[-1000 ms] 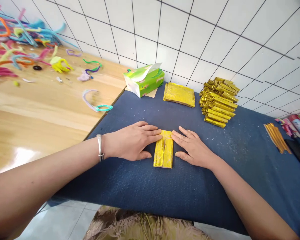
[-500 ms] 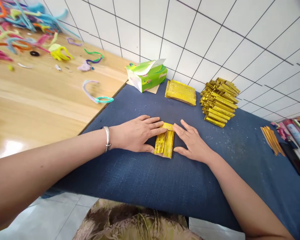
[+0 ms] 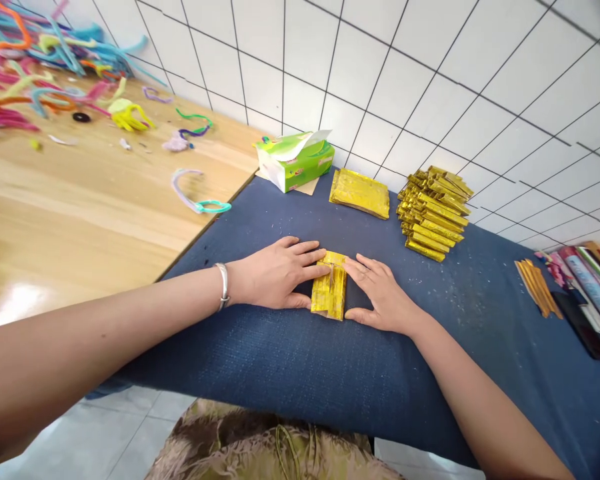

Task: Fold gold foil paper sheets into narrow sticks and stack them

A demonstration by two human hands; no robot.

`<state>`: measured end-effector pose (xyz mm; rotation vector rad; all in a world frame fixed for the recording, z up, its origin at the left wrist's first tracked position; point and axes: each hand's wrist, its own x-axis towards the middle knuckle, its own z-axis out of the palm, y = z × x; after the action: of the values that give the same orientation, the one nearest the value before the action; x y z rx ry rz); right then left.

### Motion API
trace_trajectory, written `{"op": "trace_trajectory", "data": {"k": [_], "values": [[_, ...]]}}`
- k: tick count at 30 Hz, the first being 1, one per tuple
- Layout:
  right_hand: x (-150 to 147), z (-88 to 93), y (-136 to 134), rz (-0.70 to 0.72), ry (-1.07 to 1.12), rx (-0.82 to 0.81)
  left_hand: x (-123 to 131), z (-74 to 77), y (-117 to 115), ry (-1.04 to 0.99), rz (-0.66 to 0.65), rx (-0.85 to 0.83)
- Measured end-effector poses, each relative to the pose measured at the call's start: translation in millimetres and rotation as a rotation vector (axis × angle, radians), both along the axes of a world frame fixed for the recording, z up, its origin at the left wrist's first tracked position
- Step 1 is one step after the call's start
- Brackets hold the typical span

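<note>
A folded sheet of gold foil paper [image 3: 329, 293] lies on the dark blue cloth, its long sides turned in to a seam along the middle. My left hand [image 3: 275, 272], with a silver bangle on the wrist, rests flat with fingers stretched over the paper's upper left part; its thumb touches the lower left edge. On the other side, my right hand [image 3: 380, 293] has its fingertips at the upper right edge. The right thumb lies by the lower right edge, apart from the fingers. Neither hand grips the paper.
Beyond the hands are a stack of flat gold sheets [image 3: 360, 192] and a pile of folded gold strips [image 3: 433, 217]. A green tissue box [image 3: 300, 163] stands by the tiled wall. Pipe cleaners [image 3: 55, 53] cover the wooden table's far left; orange strips [image 3: 537, 287] and books [image 3: 590, 287] lie right.
The paper's two long flaps now meet more closely at the middle. My right fingers have shifted slightly on the upper right edge. The camera view has tilted a little.
</note>
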<state>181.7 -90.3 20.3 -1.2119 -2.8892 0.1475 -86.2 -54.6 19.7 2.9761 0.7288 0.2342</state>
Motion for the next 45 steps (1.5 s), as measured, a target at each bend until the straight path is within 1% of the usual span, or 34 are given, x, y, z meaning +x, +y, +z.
{"op": "trace_trajectory", "data": {"k": [6, 9, 13, 16, 22, 27, 31, 33, 36, 38, 40, 45], "values": [[-5.8, 0.0, -11.6, -0.001, 0.028, 0.124, 0.3, -5.3, -1.8, -0.029, 0.008, -0.006], [-6.4, 2.9, -12.7, 0.072, 0.042, 0.172, -0.5, -5.9, -0.8, -0.021, -0.001, -0.017], [-4.9, 4.0, -11.4, 0.15, 0.067, 0.173, -1.3, -5.3, 1.9, -0.013, -0.002, -0.018], [-3.8, 1.0, -10.0, 0.164, 0.098, 0.181, -1.8, -5.8, 3.7, -0.011, -0.004, -0.019], [0.0, -9.6, -6.2, 0.215, 0.226, 0.206, -1.6, -6.8, 4.2, -0.012, 0.008, -0.03], [0.2, -11.9, -5.9, 0.179, 0.237, 0.194, -0.6, -6.0, 5.1, -0.04, 0.0, -0.054], [-3.0, -11.0, -7.4, 0.154, 0.239, 0.146, 2.3, 0.4, 2.5, -0.075, -0.002, -0.043], [-4.2, -10.8, -8.8, 0.141, 0.248, 0.132, 4.4, 4.4, -0.4, -0.063, -0.026, -0.03], [-5.6, -11.0, -11.7, 0.113, 0.267, 0.124, 7.8, 7.8, -5.5, -0.046, -0.102, -0.016], [-6.7, -11.6, -13.8, 0.089, 0.296, 0.124, 9.9, 7.5, -8.9, -0.057, -0.146, -0.007], [-8.4, -12.1, -15.3, 0.07, 0.323, 0.118, 11.6, 5.9, -11.9, -0.09, -0.162, 0.001], [-12.7, -10.4, -15.6, 0.038, 0.376, 0.056, 13.3, 1.5, -17.6, -0.161, -0.123, -0.016]]}}
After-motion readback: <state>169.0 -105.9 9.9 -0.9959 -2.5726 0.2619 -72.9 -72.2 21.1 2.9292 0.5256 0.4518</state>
